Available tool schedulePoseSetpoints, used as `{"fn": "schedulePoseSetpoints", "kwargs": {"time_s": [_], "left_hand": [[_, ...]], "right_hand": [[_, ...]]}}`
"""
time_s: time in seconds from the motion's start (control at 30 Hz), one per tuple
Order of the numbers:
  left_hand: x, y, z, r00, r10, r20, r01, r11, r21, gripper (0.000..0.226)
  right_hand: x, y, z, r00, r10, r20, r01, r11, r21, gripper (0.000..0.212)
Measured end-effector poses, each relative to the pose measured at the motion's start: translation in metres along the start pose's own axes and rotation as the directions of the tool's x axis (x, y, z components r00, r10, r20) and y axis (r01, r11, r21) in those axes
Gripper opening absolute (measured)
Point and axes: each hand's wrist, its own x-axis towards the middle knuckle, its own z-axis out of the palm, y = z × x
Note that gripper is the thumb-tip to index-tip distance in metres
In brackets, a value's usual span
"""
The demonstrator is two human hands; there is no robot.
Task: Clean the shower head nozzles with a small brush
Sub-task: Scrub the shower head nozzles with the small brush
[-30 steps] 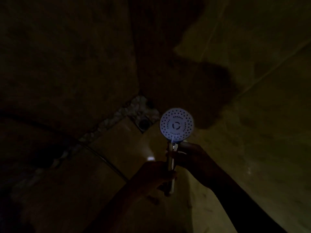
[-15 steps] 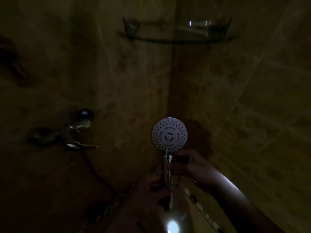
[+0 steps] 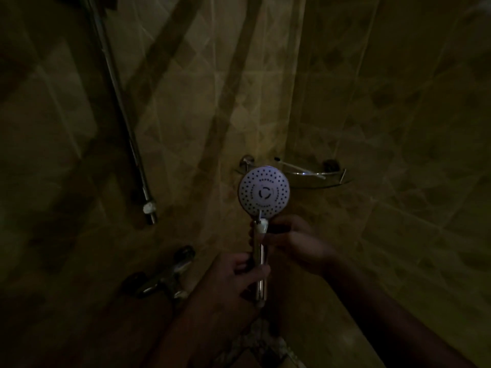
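A round white shower head [image 3: 264, 192] with rows of dark nozzles faces me, upright at the middle of the dim view. Its chrome handle [image 3: 259, 272] runs straight down. My left hand [image 3: 236, 277] is wrapped around the lower handle. My right hand [image 3: 295, 239] grips near the neck and holds a small brush [image 3: 261, 224] with a white body; its thin tip touches the lower edge of the nozzle face.
A chrome slide rail [image 3: 127, 128] runs down the tiled wall at left. A mixer tap [image 3: 162, 277] sits lower left. A glass corner shelf [image 3: 313, 176] hangs just behind the shower head. Tiled walls meet in a corner.
The view has tilted upward: floor and drain dropped out, the corner shelf came down level with the shower head, and the slide rail came into view. Both hands keep the same grips.
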Motion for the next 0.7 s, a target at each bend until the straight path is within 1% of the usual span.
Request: {"fn": "schedulePoseSetpoints", "kwargs": {"time_s": [0.07,0.17,0.3,0.37,0.4,0.47,0.5,0.57,0.63,0.7], "left_hand": [[0.003,0.008,-0.003,1.0,0.014,-0.009,-0.014,0.999,0.031,0.012],[0.008,0.031,-0.013,0.999,0.038,0.035,-0.04,0.997,0.063,0.01],[0.018,0.048,-0.012,0.998,0.048,0.05,-0.049,0.998,0.024,0.007],[0.025,0.054,-0.01,0.997,0.062,0.041,-0.062,0.998,0.02,0.007],[0.028,0.056,-0.009,0.997,0.061,0.04,-0.061,0.998,0.008,0.007],[0.034,0.061,-0.007,0.998,0.049,0.039,-0.049,0.999,-0.02,0.008],[0.037,0.062,-0.006,0.998,0.05,0.032,-0.049,0.999,-0.02,0.009],[0.042,0.064,-0.002,0.998,0.056,0.019,-0.056,0.998,-0.013,0.01],[0.047,0.065,0.002,0.998,0.063,0.013,-0.063,0.998,-0.01,0.009],[0.053,0.064,0.006,0.998,0.061,0.003,-0.061,0.998,0.0,0.01]], "right_hand": [[0.002,-0.011,-0.001,1.0,0.007,0.011,-0.007,1.0,-0.008,0.022],[0.007,-0.037,-0.006,0.999,0.028,0.036,-0.026,0.999,-0.044,0.024],[0.02,-0.061,-0.032,0.981,0.062,0.185,-0.044,0.994,-0.103,0.037],[0.027,-0.073,-0.047,0.977,0.083,0.197,-0.047,0.982,-0.184,0.033],[0.034,-0.077,-0.055,0.986,0.066,0.15,-0.025,0.965,-0.261,0.027],[0.051,-0.083,-0.073,0.998,-0.041,-0.039,0.016,0.874,-0.485,0.021],[0.063,-0.084,-0.084,0.984,-0.108,-0.139,0.009,0.818,-0.575,0.018],[0.084,-0.082,-0.107,0.929,-0.216,-0.3,-0.047,0.735,-0.676,0.018],[0.102,-0.077,-0.132,0.883,-0.287,-0.37,-0.101,0.655,-0.749,0.019],[0.117,-0.071,-0.153,0.889,-0.269,-0.37,-0.161,0.573,-0.803,0.017]]}}
